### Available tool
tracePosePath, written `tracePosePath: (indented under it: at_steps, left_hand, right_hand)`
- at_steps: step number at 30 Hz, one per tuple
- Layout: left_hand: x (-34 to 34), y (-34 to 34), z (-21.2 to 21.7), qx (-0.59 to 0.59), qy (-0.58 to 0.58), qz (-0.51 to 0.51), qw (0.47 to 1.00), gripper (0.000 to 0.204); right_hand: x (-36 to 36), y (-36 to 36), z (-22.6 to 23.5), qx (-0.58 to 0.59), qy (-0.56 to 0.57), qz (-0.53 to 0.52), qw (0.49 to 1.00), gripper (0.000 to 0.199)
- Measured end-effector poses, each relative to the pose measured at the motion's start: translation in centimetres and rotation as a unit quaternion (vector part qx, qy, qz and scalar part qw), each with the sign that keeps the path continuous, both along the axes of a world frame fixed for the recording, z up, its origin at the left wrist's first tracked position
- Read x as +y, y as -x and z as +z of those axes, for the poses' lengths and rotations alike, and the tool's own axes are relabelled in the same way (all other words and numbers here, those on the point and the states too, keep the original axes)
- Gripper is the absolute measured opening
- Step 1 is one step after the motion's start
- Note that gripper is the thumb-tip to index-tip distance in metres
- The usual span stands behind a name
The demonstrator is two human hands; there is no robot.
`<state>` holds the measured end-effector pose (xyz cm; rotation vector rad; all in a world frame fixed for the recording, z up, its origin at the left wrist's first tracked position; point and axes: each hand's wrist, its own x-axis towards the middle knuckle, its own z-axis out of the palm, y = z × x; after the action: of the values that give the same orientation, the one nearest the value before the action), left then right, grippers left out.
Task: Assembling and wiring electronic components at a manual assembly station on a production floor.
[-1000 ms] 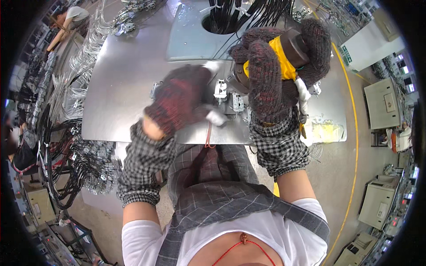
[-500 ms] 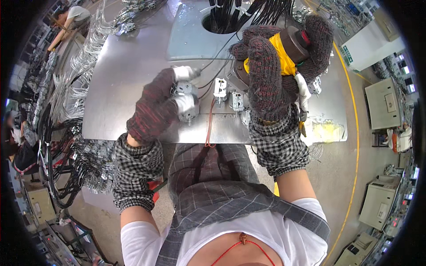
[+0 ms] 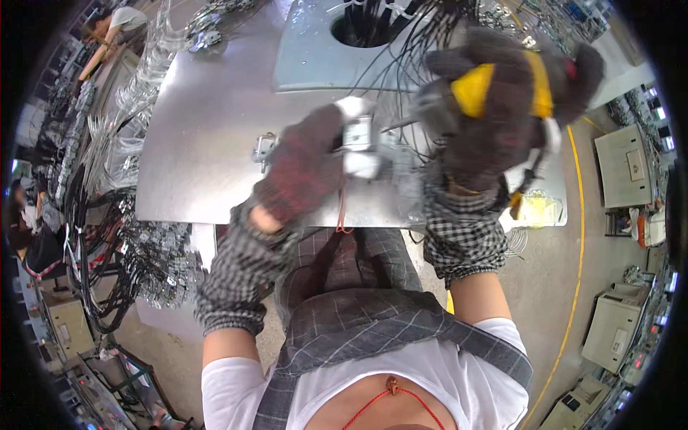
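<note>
My left hand (image 3: 304, 161), in a dark red-flecked knit glove with white-covered fingertips, closes around a small metal housing (image 3: 358, 134) on the metal table. A thin reddish wire (image 3: 342, 215) hangs from beneath that hand over the table's front edge. In my right hand (image 3: 498, 129), also gloved, is a dark power screwdriver (image 3: 437, 107) with yellow tape (image 3: 473, 89) around its body. Its narrow tip points left, towards the housing, a little apart from it. Motion blurs both the tool and this hand. Another metal housing (image 3: 265, 149) lies left of my left hand.
Black wires (image 3: 412, 54) spread near a round hole in the grey-blue plate (image 3: 301, 64) at the table's far side. White cables (image 3: 147, 93) and black cables (image 3: 89, 287) hang at the left. A co-worker (image 3: 118, 36) bends over a bench at far left.
My left hand has let go of one housing, now lying at the left, and moved right onto another. My right hand has shifted right with the screwdriver, whose tip now shows.
</note>
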<state>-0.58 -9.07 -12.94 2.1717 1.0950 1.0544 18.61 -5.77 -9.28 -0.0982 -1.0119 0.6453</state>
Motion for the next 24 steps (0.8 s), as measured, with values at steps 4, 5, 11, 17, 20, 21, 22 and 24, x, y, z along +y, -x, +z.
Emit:
tracePosePath:
  at_steps: [4, 5, 11, 17, 20, 21, 22, 24]
  left_hand:
    - [1.2, -1.2, 0.6, 0.035, 0.033, -0.005, 0.999, 0.063]
    - [1.3, -0.5, 0.4, 0.019, 0.074, 0.005, 0.997, 0.065]
    - [2.1, -0.1, -0.4, 0.131, -0.054, 0.034, 0.989, 0.055]
    - [2.3, -0.2, -0.3, 0.212, -0.053, 0.024, 0.975, 0.06]
    - [2.0, 0.3, -0.5, 0.208, -0.015, 0.029, 0.978, 0.07]
    - [1.9, 0.3, -0.2, 0.208, -0.017, 0.028, 0.978, 0.07]
    - [1.3, 0.3, 0.4, 0.2, -0.065, 0.033, 0.977, 0.075]
    - [0.2, 1.2, 1.0, 0.171, -0.143, 0.072, 0.972, 0.086]
  right_hand:
    - [-0.4, -0.4, 1.4, -0.018, -0.02, -0.02, 0.999, 0.069]
    - [-0.4, -0.5, 1.7, -0.034, -0.024, -0.037, 0.998, 0.073]
    - [-1.4, 1.7, 1.4, -0.081, 0.07, -0.105, 0.989, 0.072]
    - [-0.2, 2.5, 0.6, -0.135, 0.084, -0.052, 0.986, 0.066]
    - [0.2, 3.0, -0.1, -0.127, 0.086, -0.041, 0.987, 0.062]
    - [0.4, 3.1, -0.3, -0.12, 0.082, -0.05, 0.988, 0.061]
    - [0.5, 3.1, -0.4, -0.11, 0.073, -0.061, 0.989, 0.06]
    - [0.9, 3.6, -0.3, -0.095, 0.056, -0.072, 0.991, 0.058]
